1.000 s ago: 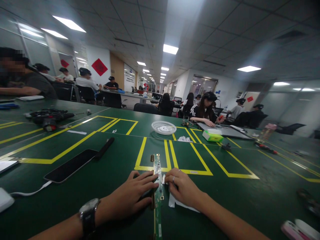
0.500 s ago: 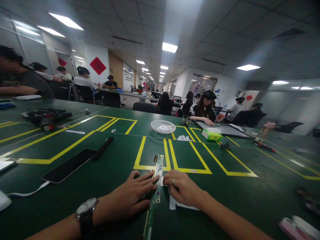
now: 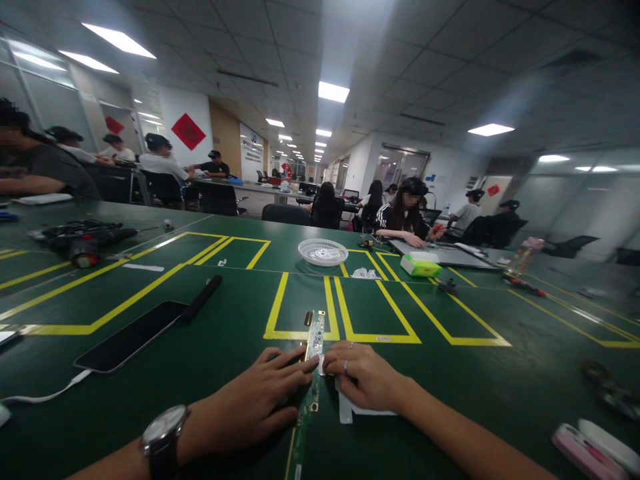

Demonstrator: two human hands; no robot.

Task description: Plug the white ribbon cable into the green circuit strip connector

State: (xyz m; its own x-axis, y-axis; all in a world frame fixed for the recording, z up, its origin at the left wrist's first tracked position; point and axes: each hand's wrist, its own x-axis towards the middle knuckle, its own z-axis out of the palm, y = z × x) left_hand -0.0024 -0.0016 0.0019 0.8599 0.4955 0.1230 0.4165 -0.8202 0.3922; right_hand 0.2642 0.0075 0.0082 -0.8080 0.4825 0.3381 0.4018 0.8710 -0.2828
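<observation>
two bare hands are meeting over a long, narrow circuit board [image 3: 317,331], which is lying lengthwise on the smooth green table [image 3: 225,360]. the left hand [image 3: 253,403] is spreading its fingers flat, their tips covering part of the board; the right hand [image 3: 370,380] is bunching its fingers at a shiny silvery strip [image 3: 321,365] by the board's right edge, though i cannot tell whether they are pinching it. white paper [image 3: 345,408] is lying partly under the right hand. beyond the board, yellow tape [image 3: 295,335] is running in straight lines, and farther off a round, slotted white basket [image 3: 323,253] is sitting near a torn paper scrap [image 3: 365,273] and a green-and-white box [image 3: 420,265]. to the left, a flat, glossy black phone [image 3: 133,335] is resting, a white cable [image 3: 47,398] trailing from its near end.
</observation>
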